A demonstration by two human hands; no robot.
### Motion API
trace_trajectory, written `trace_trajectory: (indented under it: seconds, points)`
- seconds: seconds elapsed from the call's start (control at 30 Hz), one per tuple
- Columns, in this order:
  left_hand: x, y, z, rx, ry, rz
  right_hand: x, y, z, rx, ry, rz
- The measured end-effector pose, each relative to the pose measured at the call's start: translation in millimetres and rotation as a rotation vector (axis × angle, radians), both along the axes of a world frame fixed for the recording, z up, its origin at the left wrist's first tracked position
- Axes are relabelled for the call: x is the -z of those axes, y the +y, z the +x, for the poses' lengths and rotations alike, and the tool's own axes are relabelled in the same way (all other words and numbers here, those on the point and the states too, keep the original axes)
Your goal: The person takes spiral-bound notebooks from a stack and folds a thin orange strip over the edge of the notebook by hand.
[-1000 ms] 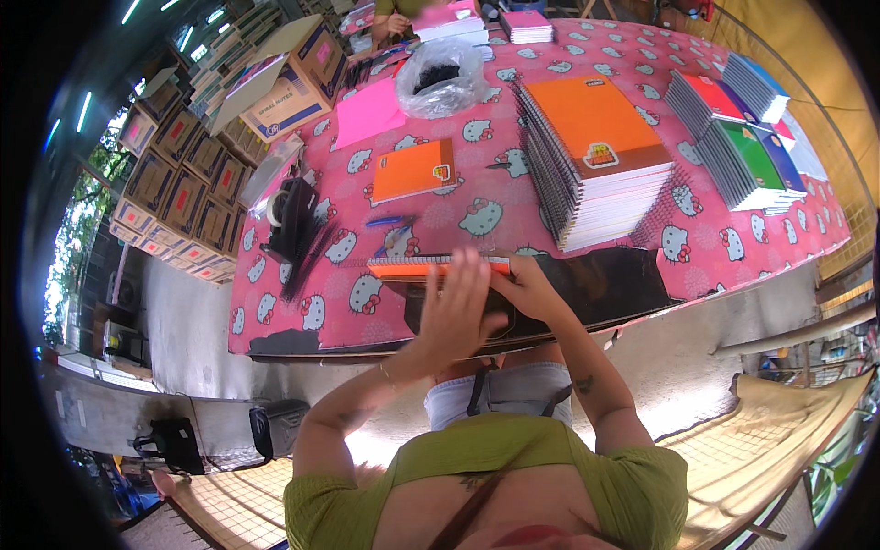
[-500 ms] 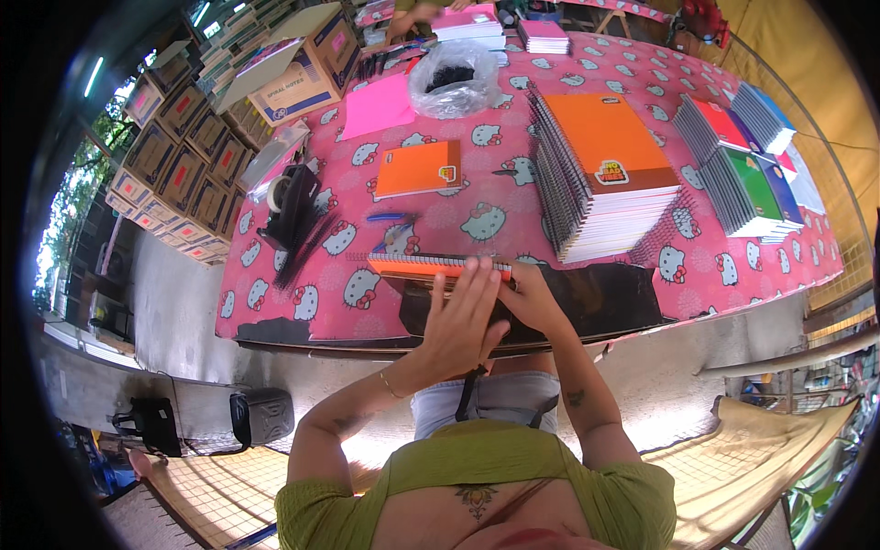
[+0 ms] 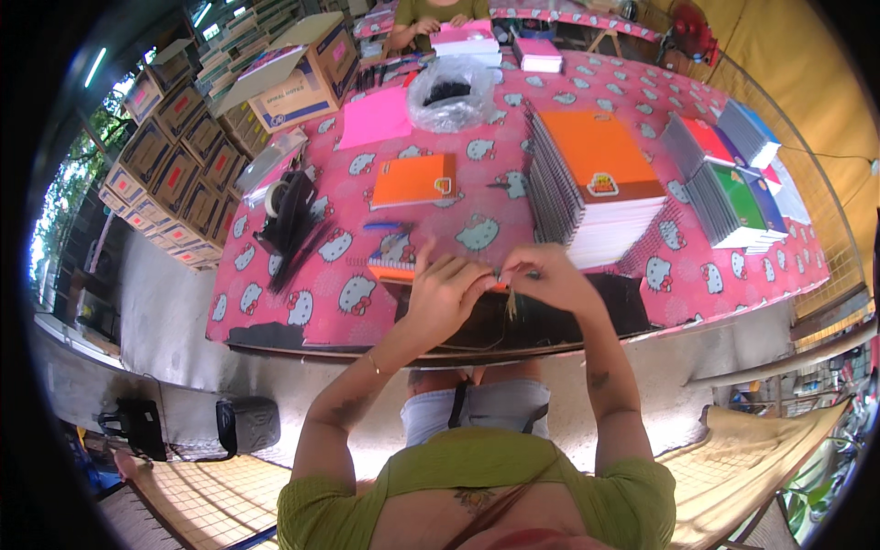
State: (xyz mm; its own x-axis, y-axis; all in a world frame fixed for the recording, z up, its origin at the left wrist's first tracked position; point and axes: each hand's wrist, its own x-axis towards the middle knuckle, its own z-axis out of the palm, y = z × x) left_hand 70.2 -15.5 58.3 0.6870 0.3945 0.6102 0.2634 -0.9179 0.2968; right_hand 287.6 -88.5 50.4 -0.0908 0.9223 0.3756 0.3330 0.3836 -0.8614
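An orange spiral notebook (image 3: 389,271) stands on edge at the table's near side, its coil upward. My left hand (image 3: 447,291) is closed over the notebook's top edge, thumb and fingers at the right end of the coil. Right beside it, my right hand (image 3: 553,279) has its thumb and fingers pinched together at that same end. What the right fingers hold is too small to make out. Most of the notebook is hidden behind my left hand. Blue-handled pliers (image 3: 389,226) lie just beyond the notebook.
A tall stack of orange spiral notebooks (image 3: 600,170) stands right of centre, and another orange notebook (image 3: 414,181) lies flat. Left are a black tape dispenser (image 3: 286,209) and black coils (image 3: 307,252). A plastic bag (image 3: 451,94) sits farther back. Another person's hands (image 3: 428,27) are across the table.
My right hand has come up from the notebook's side to pinch at the right end of its coil. My left hand has gone from lying flat against the notebook to gripping its top edge.
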Motion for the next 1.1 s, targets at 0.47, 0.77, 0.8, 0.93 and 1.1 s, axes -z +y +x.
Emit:
trace_trajectory:
  seconds: [0.47, 0.77, 0.8, 0.93, 1.1]
  points:
    - [-155, 4, 15, -0.084, -0.686, 0.087, -79, -70, 13, 0.981, -0.082, 0.648]
    - [-180, 35, 151, 0.32, -0.628, 0.001, -141, -72, 44, 0.489, 0.447, 0.325]
    - [-165, 50, 164, 0.25, -0.565, -0.072, -135, -63, 62, 0.433, 0.553, 0.293]
    - [-123, 105, 212, 0.268, -0.39, -0.36, -127, -41, 103, 0.251, 0.857, 0.224]
    - [-80, 120, 239, 0.171, -0.143, -0.091, -113, -49, 152, 0.811, 0.063, 0.017]
